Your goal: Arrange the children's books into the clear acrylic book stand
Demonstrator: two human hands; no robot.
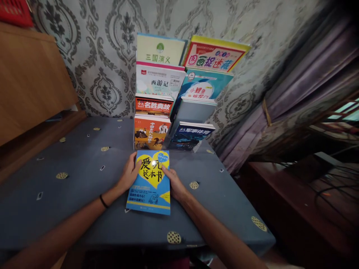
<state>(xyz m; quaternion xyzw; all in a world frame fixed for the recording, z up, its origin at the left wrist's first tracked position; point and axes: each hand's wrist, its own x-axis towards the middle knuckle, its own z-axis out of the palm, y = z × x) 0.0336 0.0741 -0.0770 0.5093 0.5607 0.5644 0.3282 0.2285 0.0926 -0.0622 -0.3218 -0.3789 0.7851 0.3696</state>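
A blue book with a yellow heart on its cover [148, 192] is held between my two hands, its front facing me. My left hand [131, 172] grips its left edge, thumb on the cover. On the right edge, my right hand [174, 183] is closed in the same way. Just behind the book stands a tiered display rack with two columns of books. The nearest ones are an orange book [151, 134] on the left and a dark blue book [192, 136] on the right. Fingers behind the blue book are hidden.
A grey-blue cloth with pineapple prints covers the table [84, 179]. Higher in the rack are a pale green book [159, 50] and a red-and-yellow book [214, 54]. A wooden cabinet [33, 78] stands left, a purple curtain [280, 93] right. Patterned wallpaper is behind.
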